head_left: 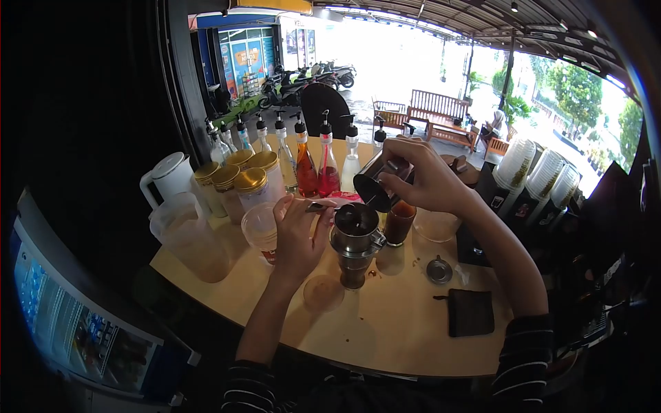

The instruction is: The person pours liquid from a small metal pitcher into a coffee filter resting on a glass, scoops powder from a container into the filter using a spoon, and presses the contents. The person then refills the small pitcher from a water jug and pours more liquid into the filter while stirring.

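My right hand (432,175) is closed around a dark metal pitcher (372,191), tipped with its mouth toward a metal drip filter (356,221). The filter sits upright on a narrower metal cup (352,270), dark inside. Just left of its rim, my left hand (300,234) pinches a thin metal handle (318,206); whether it is joined to the filter I cannot tell. Behind the filter, under the pitcher, stands a glass of reddish-brown drink (399,224). A clear plastic tub (259,230) is beside my left hand.
Pump bottles (306,165) line the table's back. Gold-lidded jars (250,186), a white jug (172,175) and a clear pitcher (189,241) stand left. On the right are a small metal lid (438,270), a dark cloth (471,312) and stacked plastic cups (515,165).
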{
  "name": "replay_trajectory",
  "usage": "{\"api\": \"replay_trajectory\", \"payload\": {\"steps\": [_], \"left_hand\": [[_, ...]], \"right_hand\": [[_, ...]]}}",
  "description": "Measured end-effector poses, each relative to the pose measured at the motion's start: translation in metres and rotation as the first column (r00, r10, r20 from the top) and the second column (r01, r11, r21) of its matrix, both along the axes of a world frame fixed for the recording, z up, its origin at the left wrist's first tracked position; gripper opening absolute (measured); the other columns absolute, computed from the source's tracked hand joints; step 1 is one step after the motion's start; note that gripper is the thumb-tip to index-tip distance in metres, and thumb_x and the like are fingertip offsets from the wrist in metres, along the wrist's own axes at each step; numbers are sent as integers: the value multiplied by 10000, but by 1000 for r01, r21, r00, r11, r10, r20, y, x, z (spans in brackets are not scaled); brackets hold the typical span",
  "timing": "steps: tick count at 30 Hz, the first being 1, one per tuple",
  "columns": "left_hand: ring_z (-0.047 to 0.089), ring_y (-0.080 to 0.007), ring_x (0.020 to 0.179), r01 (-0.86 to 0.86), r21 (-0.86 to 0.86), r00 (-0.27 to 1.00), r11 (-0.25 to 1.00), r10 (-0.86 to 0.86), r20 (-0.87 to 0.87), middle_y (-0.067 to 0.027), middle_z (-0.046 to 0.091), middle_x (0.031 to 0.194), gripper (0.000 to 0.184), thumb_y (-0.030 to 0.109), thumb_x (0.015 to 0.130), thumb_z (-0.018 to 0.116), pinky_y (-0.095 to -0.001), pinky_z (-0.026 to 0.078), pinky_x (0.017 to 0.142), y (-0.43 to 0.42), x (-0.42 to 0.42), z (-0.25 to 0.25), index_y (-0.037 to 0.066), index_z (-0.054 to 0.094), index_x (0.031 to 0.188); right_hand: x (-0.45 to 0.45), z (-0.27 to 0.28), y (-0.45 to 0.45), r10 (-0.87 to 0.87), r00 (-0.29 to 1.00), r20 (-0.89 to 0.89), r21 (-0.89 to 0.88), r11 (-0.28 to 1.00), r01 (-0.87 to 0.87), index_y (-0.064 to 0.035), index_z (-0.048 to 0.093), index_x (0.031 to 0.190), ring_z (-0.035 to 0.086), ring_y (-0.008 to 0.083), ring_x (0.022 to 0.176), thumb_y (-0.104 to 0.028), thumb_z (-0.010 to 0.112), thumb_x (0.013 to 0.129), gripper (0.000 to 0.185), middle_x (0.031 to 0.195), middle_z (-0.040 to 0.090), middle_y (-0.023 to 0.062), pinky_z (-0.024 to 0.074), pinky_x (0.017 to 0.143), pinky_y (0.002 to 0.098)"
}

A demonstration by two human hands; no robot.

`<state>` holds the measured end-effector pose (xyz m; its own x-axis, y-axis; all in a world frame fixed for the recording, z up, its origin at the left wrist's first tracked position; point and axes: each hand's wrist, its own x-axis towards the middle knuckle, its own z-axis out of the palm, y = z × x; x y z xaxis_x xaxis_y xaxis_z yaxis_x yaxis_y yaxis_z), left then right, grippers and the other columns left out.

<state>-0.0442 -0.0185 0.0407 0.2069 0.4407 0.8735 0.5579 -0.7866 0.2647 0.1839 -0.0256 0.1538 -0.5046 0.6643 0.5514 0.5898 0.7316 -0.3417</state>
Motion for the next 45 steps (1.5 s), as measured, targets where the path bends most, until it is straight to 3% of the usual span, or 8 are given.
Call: {"api": "replay_trajectory", "payload": {"steps": [4, 8, 10, 15, 28, 39, 41, 45], "left_hand": [[607, -157, 886, 11, 0, 1000, 1000, -11, -25, 1, 657, 874, 103, 141, 904, 582, -431, 280, 1016, -1, 1, -3, 108, 634, 987], [605, -164, 891, 12, -6, 996, 1000, -12, -88, 15, 645, 917, 111, 118, 887, 601, -437, 281, 1018, -2, 1, -8, 127, 630, 995], [604, -167, 896, -1, -14, 993, 1000, -1, -115, 13, 640, 916, 117, 113, 884, 604, -440, 280, 1020, -3, 1, -9, 133, 628, 997], [595, -178, 908, 16, 0, 977, 1000, -15, -213, -7, 601, 952, 157, 91, 860, 617, -468, 283, 1019, -7, -1, -14, 152, 629, 1004], [453, -255, 1150, -25, -42, 945, 999, 10, -326, -57, 483, 1198, 446, 54, 772, 617, -449, 273, 1011, -28, 1, -19, 137, 553, 1205], [515, -314, 1099, 230, -120, 970, 966, -218, 110, -134, 537, 1163, 392, 82, 820, 620, -406, 389, 956, -57, -43, -66, 54, 516, 1198], [524, -309, 1095, 234, -132, 968, 963, -217, 127, -139, 543, 1162, 388, 78, 821, 622, -400, 392, 958, -61, -72, -83, 45, 516, 1192], [520, -275, 1126, 203, -156, 951, 967, -156, 266, -137, 546, 1181, 386, 75, 835, 621, -379, 373, 986, -62, -152, -93, 13, 502, 1197]], "right_hand": [[8, -10, -5, -38, 999, -19, 105, 994, 40, 13, 464, 823, 525, 167, 570, -79, 636, 798, 197, 641, 512, 91, 458, 576, 317], [23, -28, -8, -55, 973, -225, -52, 998, 45, -6, 457, 860, 471, 42, 543, -94, 625, 883, 190, 684, 547, 27, 504, 606, 213], [32, -42, -4, -135, 869, -476, -240, 971, 19, -19, 470, 853, 465, 16, 588, -99, 648, 872, 196, 697, 532, -6, 473, 571, 199], [47, -64, -10, -108, 651, -751, -214, 973, -85, -72, 522, 800, 438, -10, 636, -94, 654, 870, 152, 692, 496, -59, 345, 545, 171], [76, -120, -43, -241, 208, -948, -300, 895, -331, -121, 518, 773, 408, 26, 576, -107, 592, 898, 146, 647, 460, -62, 324, 557, 202], [19, -142, -115, -312, 216, -925, -367, 880, -302, -92, 494, 786, 452, 46, 582, -80, 582, 885, 133, 668, 505, -23, 383, 542, 221], [-8, -150, -124, -275, 286, -918, -365, 868, -337, -87, 492, 838, 545, 108, 555, -99, 509, 922, 87, 695, 559, 15, 443, 489, 250], [-77, -180, -120, -292, 210, -933, -350, 873, -340, -90, 491, 838, 549, 120, 554, -103, 534, 906, 81, 693, 560, 22, 452, 492, 267]]}}
